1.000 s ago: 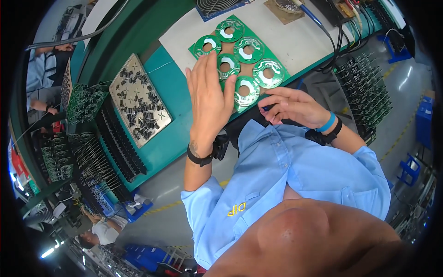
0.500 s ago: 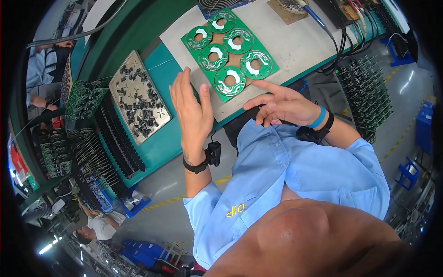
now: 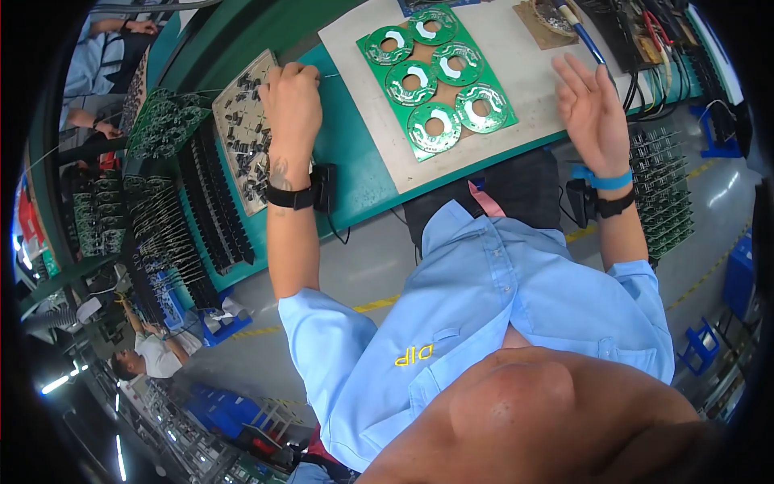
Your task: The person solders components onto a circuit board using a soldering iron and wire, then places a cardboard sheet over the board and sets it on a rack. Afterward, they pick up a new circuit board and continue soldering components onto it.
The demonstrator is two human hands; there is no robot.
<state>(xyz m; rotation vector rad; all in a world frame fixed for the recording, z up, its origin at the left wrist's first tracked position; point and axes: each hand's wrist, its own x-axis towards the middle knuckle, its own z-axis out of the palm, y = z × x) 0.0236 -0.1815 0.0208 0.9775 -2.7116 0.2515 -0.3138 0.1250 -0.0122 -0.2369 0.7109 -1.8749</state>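
Observation:
My left hand (image 3: 293, 109) is over the right edge of a tray (image 3: 256, 71) of small black components. Its fingers are curled down and closed on a thin, silvery solder wire (image 3: 329, 76), which shows on both sides of the hand; the fingertips are partly hidden. My right hand (image 3: 593, 113) is at the right of the bench, open, fingers stretched out. Just beyond it lies a soldering iron (image 3: 582, 34) with a blue handle. Between my hands, a green panel of ring-shaped circuit boards (image 3: 435, 129) rests flat on a pale sheet (image 3: 371, 121).
Racks of upright circuit boards (image 3: 165, 214) stand left, beside black slotted strips (image 3: 211, 198). Another board rack (image 3: 663, 189) is below the bench at right. Cables (image 3: 637, 85) hang near the iron. A round container (image 3: 556, 16) sits at the back. Other people are at far left.
My left hand has moved left from beside the panel to the wire, its fingers curling closed. My right hand has moved right, away from the panel toward the soldering iron. The view has shifted slightly.

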